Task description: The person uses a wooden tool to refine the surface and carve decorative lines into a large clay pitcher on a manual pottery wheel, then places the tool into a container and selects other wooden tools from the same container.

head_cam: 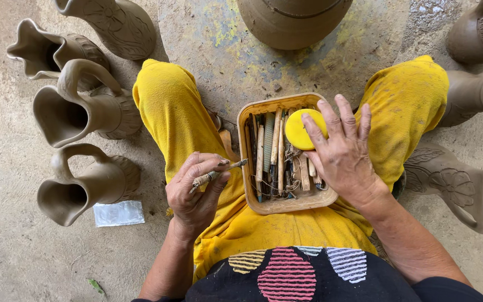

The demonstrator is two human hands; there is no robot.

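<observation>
My left hand (195, 190) grips a thin clay-caked modelling tool (217, 173), its tip pointing right toward a tan rectangular tray (244, 146) that rests on my lap between yellow trouser legs. The tray holds several wooden sticks and carving tools (269, 151). My right hand (343, 152) lies over the tray's right side, fingers spread, touching a round yellow sponge (302, 130) on top of the tools.
Unfired grey clay jugs surround me: three at the left (79, 112), a big pot (292, 22) straight ahead, and others at the right (465, 187). A small clear plastic piece (118, 213) lies on the concrete floor by my left knee.
</observation>
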